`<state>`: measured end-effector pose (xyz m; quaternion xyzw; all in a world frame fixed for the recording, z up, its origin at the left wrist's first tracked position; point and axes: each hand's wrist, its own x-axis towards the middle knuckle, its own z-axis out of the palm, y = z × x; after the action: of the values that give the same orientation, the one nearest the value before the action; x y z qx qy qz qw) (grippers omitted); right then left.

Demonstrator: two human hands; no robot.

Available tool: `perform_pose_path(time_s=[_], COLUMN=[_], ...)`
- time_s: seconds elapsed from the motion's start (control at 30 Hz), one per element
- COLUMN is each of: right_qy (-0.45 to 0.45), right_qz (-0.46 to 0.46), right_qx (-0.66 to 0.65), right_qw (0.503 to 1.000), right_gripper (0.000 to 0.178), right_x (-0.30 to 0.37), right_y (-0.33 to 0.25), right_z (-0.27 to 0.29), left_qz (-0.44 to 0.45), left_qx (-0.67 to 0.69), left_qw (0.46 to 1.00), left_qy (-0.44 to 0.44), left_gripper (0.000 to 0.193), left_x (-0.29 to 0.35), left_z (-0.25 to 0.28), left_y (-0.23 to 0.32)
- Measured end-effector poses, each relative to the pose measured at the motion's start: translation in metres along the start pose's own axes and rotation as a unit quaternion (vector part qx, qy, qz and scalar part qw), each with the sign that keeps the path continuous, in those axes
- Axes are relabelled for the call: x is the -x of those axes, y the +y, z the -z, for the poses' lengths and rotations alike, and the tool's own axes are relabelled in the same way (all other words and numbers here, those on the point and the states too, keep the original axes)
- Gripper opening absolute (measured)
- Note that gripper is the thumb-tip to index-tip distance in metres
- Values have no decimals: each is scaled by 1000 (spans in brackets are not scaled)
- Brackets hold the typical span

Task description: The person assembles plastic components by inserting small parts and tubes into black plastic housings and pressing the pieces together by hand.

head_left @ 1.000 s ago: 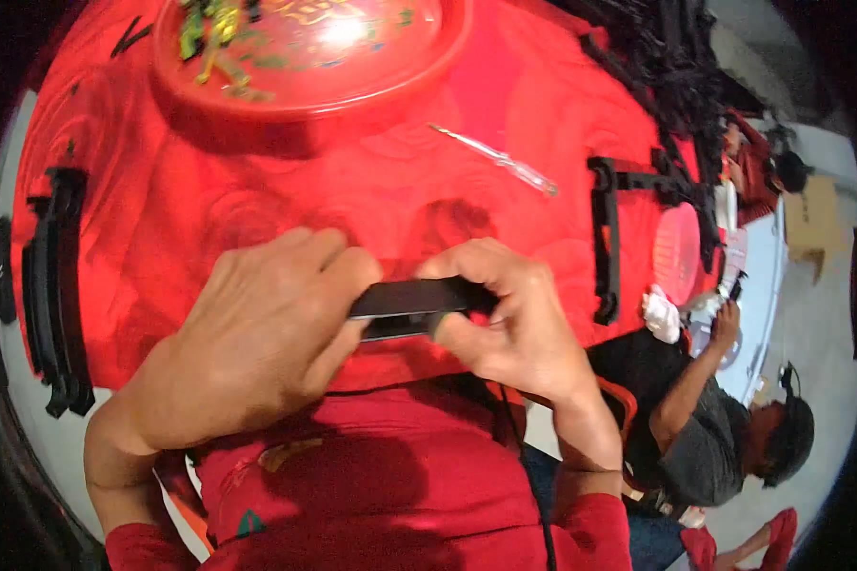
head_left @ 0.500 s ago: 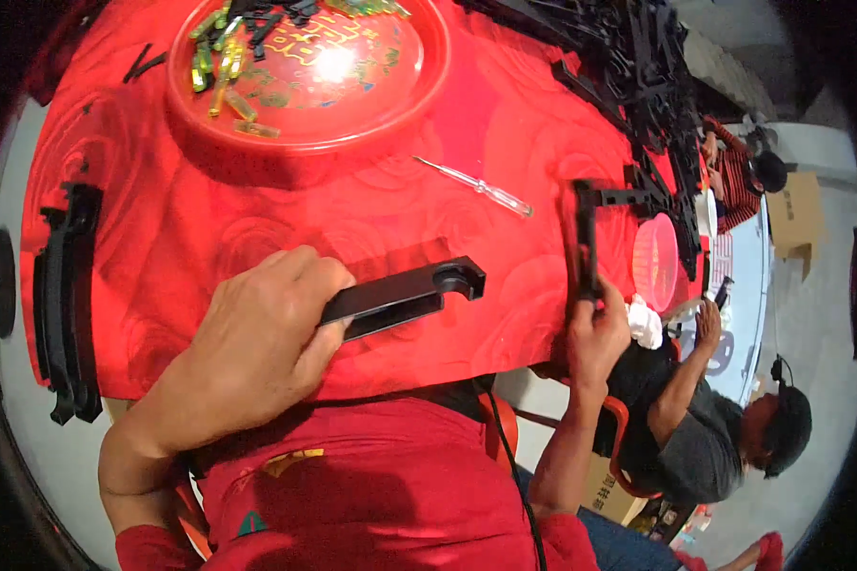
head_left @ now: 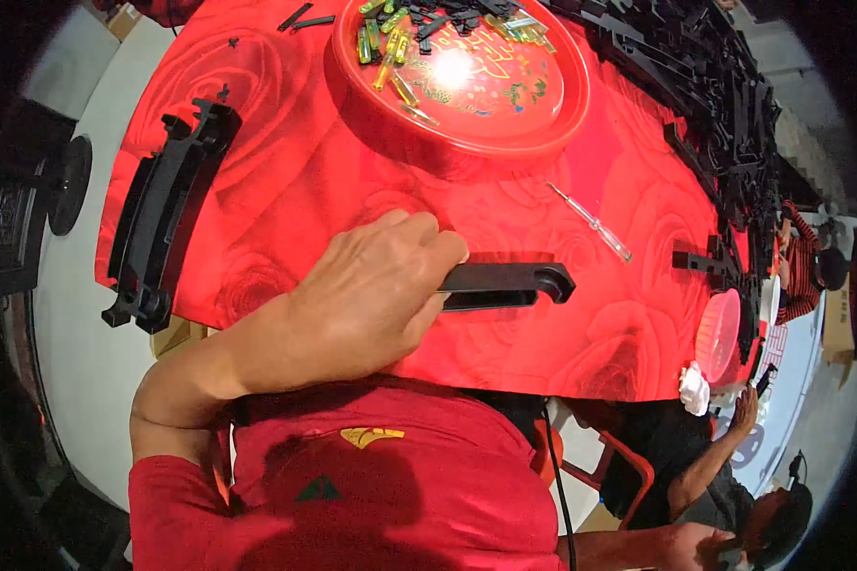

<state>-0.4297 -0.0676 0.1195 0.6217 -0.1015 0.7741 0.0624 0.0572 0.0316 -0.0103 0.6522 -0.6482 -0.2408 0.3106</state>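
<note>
My left hand [head_left: 376, 285] is closed around one end of a long black plastic piece [head_left: 505, 283]. The piece is channel-shaped, with a slot along its side and a curved hook at its right end. It is held level over the front part of the red-covered table. Low at the right, beyond the table's edge, my right hand [head_left: 697, 547] is stretched out beside my body. Its fingers are too dark and unclear to read, and whether it holds anything cannot be made out. A clear-handled screwdriver [head_left: 595, 226] lies on the cloth ahead of the black piece.
A red round tray [head_left: 467, 143] holds yellow-green vials and small black parts. Joined black plastic pieces [head_left: 167, 219] lie at the left. A heap of black parts [head_left: 724, 114] fills the far right, near a pink basket [head_left: 719, 333] and white crumpled tissue [head_left: 694, 388]. A co-worker [head_left: 724, 485] sits at the right.
My right hand, which held a black bar over the table's right side, has dropped to the lower right beyond the edge. My left hand still grips its piece, now turned more level. The view has shifted.
</note>
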Motion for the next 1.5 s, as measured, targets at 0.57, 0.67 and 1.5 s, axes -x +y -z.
perform_pose_path(time_s=[0.57,0.67,1.5], right_qy=[-47,-47,-16], right_qz=[261,340,-216], right_qx=[755,739,-169], right_qw=[599,579,961], right_gripper=[73,73,58], right_x=[-33,-32,1], right_y=[-47,-56,-28], right_z=[85,78,14], left_qz=[-18,-22,-40], left_qx=[6,-4,21], left_qw=[999,999,999], left_qy=[39,34,31], left_gripper=[19,20,20], left_x=[3,1,-3], left_z=[-6,-8,-16], left_y=[-9,-6,-8])
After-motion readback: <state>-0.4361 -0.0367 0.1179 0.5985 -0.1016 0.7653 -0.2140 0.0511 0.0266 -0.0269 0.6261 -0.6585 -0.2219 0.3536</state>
